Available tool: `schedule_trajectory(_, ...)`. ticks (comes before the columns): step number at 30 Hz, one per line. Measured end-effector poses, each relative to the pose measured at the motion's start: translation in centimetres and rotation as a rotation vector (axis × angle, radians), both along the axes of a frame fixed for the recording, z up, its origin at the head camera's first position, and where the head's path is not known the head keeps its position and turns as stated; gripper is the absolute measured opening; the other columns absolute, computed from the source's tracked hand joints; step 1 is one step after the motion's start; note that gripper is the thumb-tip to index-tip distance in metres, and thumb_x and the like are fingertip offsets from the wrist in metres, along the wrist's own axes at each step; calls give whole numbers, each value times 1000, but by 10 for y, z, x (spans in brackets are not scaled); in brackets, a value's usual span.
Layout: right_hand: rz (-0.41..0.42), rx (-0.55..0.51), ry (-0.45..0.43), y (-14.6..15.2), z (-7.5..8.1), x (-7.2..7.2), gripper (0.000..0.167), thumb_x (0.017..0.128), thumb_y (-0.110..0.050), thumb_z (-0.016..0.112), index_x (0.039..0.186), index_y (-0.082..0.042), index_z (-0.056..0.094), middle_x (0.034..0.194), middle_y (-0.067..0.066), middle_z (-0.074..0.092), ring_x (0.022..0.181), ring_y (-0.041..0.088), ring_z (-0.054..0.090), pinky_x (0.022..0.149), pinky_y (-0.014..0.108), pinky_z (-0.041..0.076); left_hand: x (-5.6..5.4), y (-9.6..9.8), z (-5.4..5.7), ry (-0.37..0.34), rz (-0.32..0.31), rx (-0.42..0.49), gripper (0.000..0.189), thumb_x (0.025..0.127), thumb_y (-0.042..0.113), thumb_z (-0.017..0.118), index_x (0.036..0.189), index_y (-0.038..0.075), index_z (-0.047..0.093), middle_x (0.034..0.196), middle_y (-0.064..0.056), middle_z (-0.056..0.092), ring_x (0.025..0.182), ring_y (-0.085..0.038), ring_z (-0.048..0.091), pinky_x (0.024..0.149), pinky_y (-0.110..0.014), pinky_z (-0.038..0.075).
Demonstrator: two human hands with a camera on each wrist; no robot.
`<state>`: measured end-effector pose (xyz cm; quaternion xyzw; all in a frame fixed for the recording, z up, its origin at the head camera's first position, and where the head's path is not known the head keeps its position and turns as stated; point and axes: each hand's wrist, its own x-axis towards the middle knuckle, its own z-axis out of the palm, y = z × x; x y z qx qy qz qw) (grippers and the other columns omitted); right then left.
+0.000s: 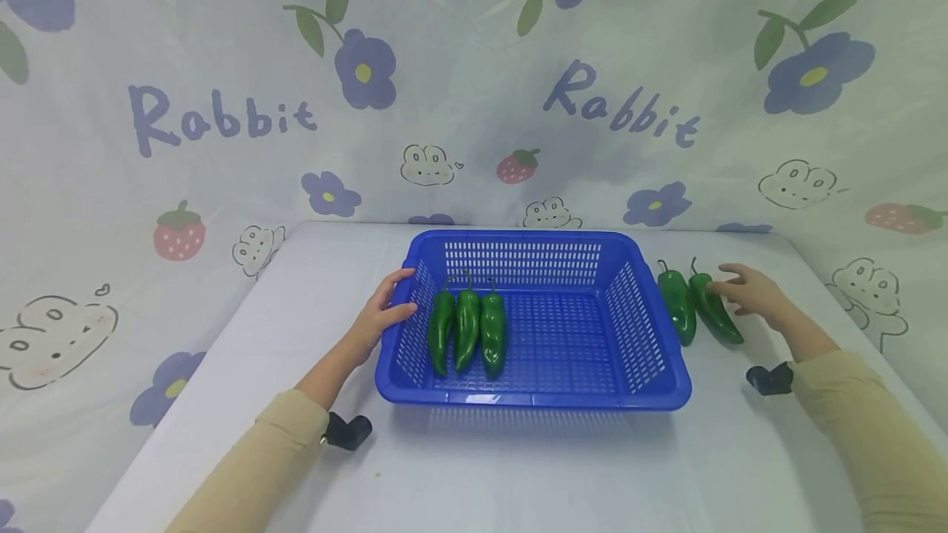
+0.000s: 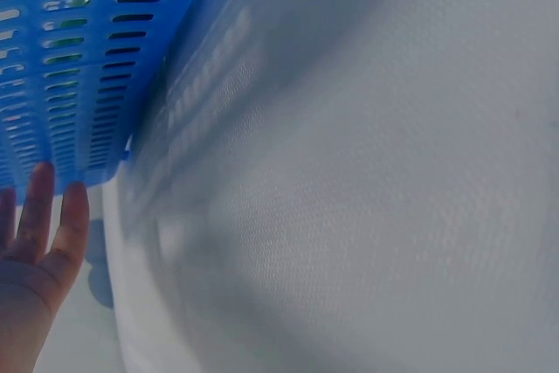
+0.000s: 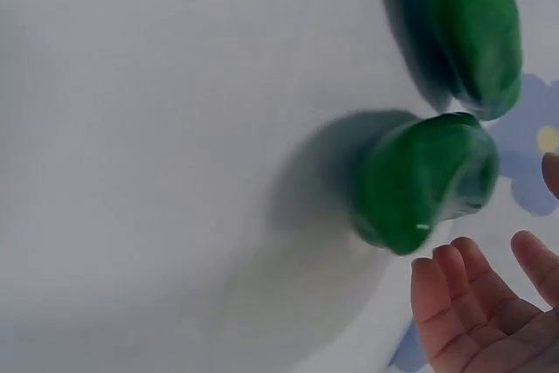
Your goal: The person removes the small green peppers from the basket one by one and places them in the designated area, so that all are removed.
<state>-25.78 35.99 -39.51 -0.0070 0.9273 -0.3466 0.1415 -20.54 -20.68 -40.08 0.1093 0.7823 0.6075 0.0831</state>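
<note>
Rabbit-print cloth (image 1: 459,105) backs a white bench (image 1: 533,475) where a person's left hand (image 1: 375,317), fingers spread, touches a blue basket (image 1: 533,400) containing three green peppers (image 1: 467,327); the right hand (image 1: 754,296), fingers parted, hovers just beside two outer peppers (image 1: 715,312).

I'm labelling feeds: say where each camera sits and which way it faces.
Head: worn on the head, facing forward and down at the blue basket; left hand, right hand, sleeves show.
Left wrist: worn there, facing the basket's side and white table; left hand partly shows.
Right wrist: worn there, facing two green peppers; right hand partly shows.
Head and right wrist share those peppers and the right hand.
</note>
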Motion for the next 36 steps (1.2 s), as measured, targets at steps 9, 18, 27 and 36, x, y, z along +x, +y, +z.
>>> schedule_trajectory(9, 6, -22, 38, -5, 20, -8, 77, 94, -39, 42, 140, 12, 8, 131, 43, 28, 115, 53, 38, 83, 48, 50, 1, 0, 0, 16, 3, -14, 62, 87, 21, 47, 143, 15, 21, 144, -26, 24, 125, -47, 34, 95, -58, 37)
schedule_trajectory(18, 35, -77, 64, -23, 53, -5, 76, 95, -36, 43, 141, 10, 4, 133, 42, 26, 117, 52, 35, 86, 49, 48, -1, -1, -2, 13, 2, -13, 61, 88, 21, 47, 143, 16, 22, 145, -25, 22, 127, -47, 32, 95, -60, 35)
schedule_trajectory(27, 68, -119, 65, -46, 77, -4, 76, 95, -35, 43, 143, 6, 0, 137, 39, 23, 121, 50, 34, 91, 51, 44, 0, -1, -2, 5, 7, -10, 61, 87, 22, 48, 142, 17, 22, 145, -24, 23, 127, -47, 32, 95, -60, 35)
schedule_trajectory(36, 77, -180, 92, -77, 94, 2, 76, 94, -36, 46, 145, 1, 5, 138, 34, 30, 121, 46, 39, 81, 32, 52, 0, 0, 0, 6, 6, -8, 62, 87, 22, 48, 143, 17, 22, 144, -25, 25, 125, -46, 34, 95, -59, 36)
